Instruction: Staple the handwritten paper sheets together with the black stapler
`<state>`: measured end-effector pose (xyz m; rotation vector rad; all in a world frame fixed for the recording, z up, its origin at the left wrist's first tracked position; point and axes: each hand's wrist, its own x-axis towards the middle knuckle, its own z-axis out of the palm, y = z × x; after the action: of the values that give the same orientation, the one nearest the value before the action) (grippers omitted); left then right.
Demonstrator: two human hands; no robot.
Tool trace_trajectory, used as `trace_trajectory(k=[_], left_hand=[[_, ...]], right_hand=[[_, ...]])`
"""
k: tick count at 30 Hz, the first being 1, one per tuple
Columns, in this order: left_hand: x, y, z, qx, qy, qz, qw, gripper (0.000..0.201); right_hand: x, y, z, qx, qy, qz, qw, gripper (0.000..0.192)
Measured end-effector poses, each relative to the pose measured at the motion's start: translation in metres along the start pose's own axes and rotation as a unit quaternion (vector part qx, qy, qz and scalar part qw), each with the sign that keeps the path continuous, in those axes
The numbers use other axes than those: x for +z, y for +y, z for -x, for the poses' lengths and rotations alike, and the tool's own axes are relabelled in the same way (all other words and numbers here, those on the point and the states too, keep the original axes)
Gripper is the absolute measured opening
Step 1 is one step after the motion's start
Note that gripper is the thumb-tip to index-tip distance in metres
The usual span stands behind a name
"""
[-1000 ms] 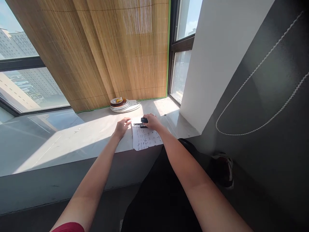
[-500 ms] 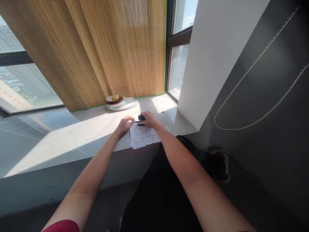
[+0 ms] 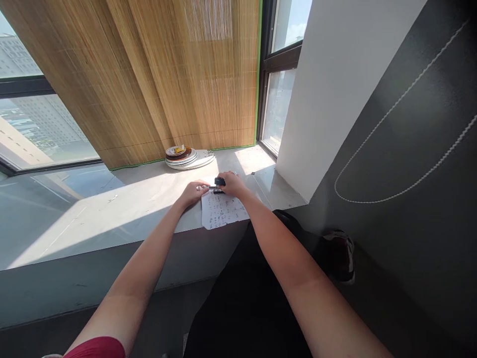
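A black stapler [image 3: 219,182] is over the top edge of a white handwritten sheet of paper [image 3: 223,213] on the window ledge. My right hand [image 3: 231,184] is wrapped round the stapler from the right. From the left, my left hand [image 3: 194,192] pinches a thin metal-looking bar [image 3: 211,187] at the stapler's left end, with its fingertips close together. The stapler's upper part stands apart from its dark base. Part of the sheet's right side is hidden under my right forearm.
A stack of plates [image 3: 181,158] with a small yellow thing on top stands on the ledge [image 3: 141,196] by the bamboo blind [image 3: 179,84]. A white column [image 3: 320,94] rises at the right. A beaded cord [image 3: 376,202] hangs against the dark wall. A shoe [image 3: 343,256] shows below.
The view has shifted slightly. My hands stay at the stapler in nearly the same pose, and the paper lies where it was.
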<state>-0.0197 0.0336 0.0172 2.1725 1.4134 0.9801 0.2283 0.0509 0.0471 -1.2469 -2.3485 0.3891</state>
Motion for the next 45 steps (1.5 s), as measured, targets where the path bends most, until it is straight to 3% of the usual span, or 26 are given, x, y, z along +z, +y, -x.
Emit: trace_trajectory(k=[8, 22, 29, 33, 38, 45], left_hand=[[-0.004, -0.001, 0.005, -0.009, 0.013, 0.007, 1.000, 0.039], [-0.016, 0.002, 0.018, -0.017, 0.069, -0.049, 0.996, 0.024], [-0.016, 0.017, 0.022, 0.005, 0.092, -0.038, 0.995, 0.029], [-0.012, 0.023, 0.020, 0.052, 0.074, -0.014, 0.996, 0.037], [-0.009, 0.022, 0.018, 0.063, 0.078, -0.015, 0.995, 0.037], [-0.009, 0.022, 0.016, 0.048, 0.097, -0.006, 0.994, 0.029]], right_hand=[[0.000, 0.002, 0.000, -0.001, 0.001, -0.012, 1.000, 0.024], [0.002, 0.001, -0.001, -0.006, 0.014, -0.007, 1.000, 0.020], [0.002, 0.002, -0.002, -0.060, 0.033, -0.034, 0.997, 0.016], [0.000, -0.013, 0.002, -0.115, 0.018, -0.029, 0.993, 0.011], [0.000, -0.032, 0.005, -0.163, 0.007, 0.007, 0.987, 0.011], [-0.003, -0.034, 0.003, -0.170, 0.014, -0.025, 0.985, 0.007]])
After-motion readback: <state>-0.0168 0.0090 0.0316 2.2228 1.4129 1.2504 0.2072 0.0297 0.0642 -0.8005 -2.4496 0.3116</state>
